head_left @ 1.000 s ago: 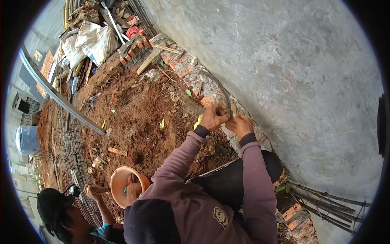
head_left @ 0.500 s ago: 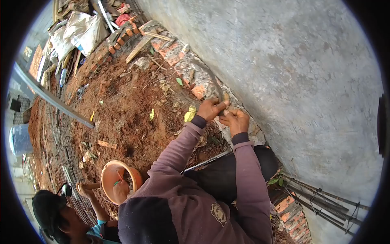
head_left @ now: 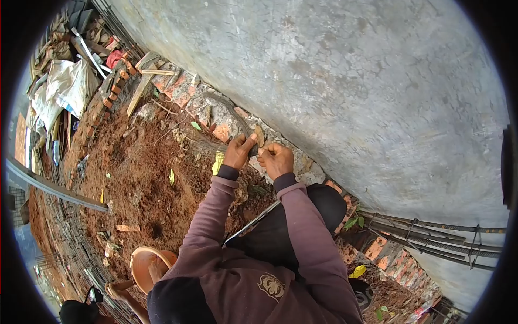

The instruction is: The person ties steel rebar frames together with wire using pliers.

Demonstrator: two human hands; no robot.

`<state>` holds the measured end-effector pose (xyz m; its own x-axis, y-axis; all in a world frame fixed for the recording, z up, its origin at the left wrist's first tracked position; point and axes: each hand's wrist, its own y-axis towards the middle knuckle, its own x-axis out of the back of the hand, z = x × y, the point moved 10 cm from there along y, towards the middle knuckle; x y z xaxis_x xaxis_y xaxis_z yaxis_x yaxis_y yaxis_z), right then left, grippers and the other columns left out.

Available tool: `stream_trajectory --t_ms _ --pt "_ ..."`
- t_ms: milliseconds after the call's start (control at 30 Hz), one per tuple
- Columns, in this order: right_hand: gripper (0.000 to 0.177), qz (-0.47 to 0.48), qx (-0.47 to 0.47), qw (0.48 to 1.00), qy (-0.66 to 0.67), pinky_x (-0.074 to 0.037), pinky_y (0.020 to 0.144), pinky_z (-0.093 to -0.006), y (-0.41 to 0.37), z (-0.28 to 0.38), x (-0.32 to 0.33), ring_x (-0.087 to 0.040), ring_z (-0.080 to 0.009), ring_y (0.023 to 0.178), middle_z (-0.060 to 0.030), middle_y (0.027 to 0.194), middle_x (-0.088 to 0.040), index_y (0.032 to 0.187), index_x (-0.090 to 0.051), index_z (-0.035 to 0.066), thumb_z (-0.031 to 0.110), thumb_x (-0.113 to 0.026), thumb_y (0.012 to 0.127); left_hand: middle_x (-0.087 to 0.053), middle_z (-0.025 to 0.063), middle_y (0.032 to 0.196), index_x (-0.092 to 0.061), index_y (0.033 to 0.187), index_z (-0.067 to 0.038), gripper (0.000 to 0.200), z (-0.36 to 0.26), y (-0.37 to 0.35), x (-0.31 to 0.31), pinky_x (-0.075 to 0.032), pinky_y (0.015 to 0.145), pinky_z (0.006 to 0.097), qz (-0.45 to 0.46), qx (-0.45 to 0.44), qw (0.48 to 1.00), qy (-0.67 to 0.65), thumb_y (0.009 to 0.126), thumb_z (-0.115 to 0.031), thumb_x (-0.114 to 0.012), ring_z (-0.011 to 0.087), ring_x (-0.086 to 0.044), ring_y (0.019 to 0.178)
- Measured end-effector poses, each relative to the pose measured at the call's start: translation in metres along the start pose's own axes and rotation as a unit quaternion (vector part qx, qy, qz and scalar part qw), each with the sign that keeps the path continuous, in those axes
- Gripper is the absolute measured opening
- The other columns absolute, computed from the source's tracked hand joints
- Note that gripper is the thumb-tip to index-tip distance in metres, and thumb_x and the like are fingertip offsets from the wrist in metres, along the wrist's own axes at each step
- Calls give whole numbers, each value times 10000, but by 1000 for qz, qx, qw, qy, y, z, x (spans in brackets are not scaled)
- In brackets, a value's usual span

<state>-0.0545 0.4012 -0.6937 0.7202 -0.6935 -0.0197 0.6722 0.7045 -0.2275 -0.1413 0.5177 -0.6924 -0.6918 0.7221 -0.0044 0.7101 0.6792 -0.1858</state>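
Note:
A bundle of thin grey-brown wire (head_left: 237, 117) lies along the rubble footing beside the wall, and its near end runs into my hands. My left hand (head_left: 239, 153) is closed, thumb and fingers pinching the wire. Just right of it, my right hand (head_left: 276, 160) is also closed, its fingertips pressed together at the wire's end. The exact grip there is too small to make out. A dry brown leaf (head_left: 259, 136) sits right above my fingertips. Loose strands spread left of my left hand, over the soil. A yellow piece (head_left: 218, 162) shows beside my left wrist.
A grey plastered wall (head_left: 345, 97) rises along the right. Reddish soil (head_left: 145, 183) covers the left. A co-worker's hand grips the rim of an orange bucket (head_left: 141, 264). Tied rebar (head_left: 431, 235) lies at lower right, wood scraps (head_left: 141, 92) at upper left.
The view has shifted, so the scene sits further left. My hands stay close together at the wire. The co-worker's head is lower in the view, and a hand now shows inside the bucket.

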Motion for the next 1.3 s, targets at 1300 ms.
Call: stream_trajectory --t_ms 1300 --pt "270 -166 97 950 247 -292 368 -225 -320 171 250 -366 -55 440 14 567 -416 627 -373 92 34 -531 838 -620 111 801 -644 952 39 518 110 71 -34 -427 682 382 -65 2 990 127 922 -465 -530 215 -533 718"
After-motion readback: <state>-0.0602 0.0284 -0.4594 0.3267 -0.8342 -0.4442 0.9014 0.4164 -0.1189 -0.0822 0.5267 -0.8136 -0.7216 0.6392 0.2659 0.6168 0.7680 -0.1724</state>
